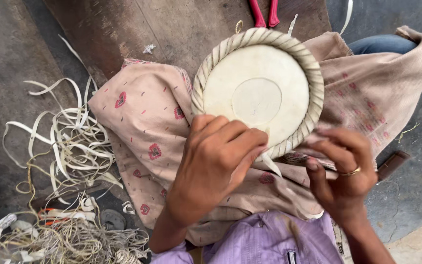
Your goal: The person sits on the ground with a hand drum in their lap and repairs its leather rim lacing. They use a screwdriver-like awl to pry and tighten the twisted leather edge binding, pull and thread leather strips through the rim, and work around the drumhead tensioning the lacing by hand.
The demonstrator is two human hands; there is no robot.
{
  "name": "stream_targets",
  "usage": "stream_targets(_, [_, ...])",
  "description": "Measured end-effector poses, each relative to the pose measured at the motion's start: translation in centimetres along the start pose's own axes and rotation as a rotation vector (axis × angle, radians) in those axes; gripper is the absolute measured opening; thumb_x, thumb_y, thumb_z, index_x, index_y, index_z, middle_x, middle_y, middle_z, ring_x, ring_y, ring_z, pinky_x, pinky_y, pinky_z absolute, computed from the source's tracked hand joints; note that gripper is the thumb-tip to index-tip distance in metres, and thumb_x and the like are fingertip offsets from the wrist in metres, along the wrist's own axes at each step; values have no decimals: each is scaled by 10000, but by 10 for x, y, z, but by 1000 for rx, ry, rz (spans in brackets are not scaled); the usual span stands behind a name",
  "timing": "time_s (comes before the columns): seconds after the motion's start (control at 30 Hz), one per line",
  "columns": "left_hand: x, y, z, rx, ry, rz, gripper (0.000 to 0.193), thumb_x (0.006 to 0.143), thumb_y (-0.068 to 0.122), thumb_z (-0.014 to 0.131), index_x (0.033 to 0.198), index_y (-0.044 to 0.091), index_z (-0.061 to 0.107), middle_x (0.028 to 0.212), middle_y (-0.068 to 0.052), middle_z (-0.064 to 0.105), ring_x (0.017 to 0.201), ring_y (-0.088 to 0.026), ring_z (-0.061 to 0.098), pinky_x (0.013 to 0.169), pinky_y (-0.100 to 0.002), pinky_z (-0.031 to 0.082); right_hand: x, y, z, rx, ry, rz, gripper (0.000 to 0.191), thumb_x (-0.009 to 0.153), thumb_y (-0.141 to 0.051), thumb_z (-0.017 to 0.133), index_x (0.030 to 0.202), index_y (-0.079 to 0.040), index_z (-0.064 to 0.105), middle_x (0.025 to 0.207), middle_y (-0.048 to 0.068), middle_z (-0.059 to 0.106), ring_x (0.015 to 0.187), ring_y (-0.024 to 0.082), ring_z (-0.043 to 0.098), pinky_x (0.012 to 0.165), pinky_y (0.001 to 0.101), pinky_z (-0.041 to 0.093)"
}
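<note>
The left hand (pixel 216 156) is pinching the near rim of the round woven disc (pixel 258 90), which is lying face-up and tilted; the right hand (pixel 343 168) is hovering half-open, holding nothing, just beside it.

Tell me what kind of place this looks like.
Probably a handcraft weaving workspace on the ground: a round disc with a wrapped cane rim, a heap of loose cane strips, and red-handled pliers nearby.

You have one view only, from the camera on your head. It looks almost straight down over your chest onto your lap, close in, so your left hand (pixel 216 161) and right hand (pixel 343 171) fill the lower middle, with floor (pixel 6 54) at both sides.
</note>
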State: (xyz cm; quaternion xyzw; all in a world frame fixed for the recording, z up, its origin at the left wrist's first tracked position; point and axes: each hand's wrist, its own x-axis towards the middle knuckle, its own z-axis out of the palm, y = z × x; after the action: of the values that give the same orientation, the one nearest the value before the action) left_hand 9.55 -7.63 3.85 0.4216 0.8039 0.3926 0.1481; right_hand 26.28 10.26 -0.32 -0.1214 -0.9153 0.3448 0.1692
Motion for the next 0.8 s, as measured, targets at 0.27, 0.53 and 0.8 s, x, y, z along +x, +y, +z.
stream_targets(0.27, [14,4,-5,44,-141,-95,310,844,196,806,1098,71,678,987,-63,626,880,-242,646,808,-410,469,36,39,0,-66,-131,-347,423,763,-272,935,1137,-212,747,1294,50,641,1265,339,509,1083,459,488])
stream_targets(0.53, [24,4,-12,-46,-149,-12,161,860,120,781,998,103,700,1013,-18,672,918,-208,665,780,-367,536,22,56,16,-8,-47,-332,411,756,-237,942,1118,-237,747,1276,36,625,1252,338,493,1073,480,485])
stream_targets(0.8, [15,3,-11,-49,-112,-15,155,862,84,767,996,53,696,973,-76,716,908,-248,693,774,-372,555,22,57,18,19,-38,-322,406,752,-242,940,1106,-258,743,1255,30,623,1248,340,479,1051,468,487])
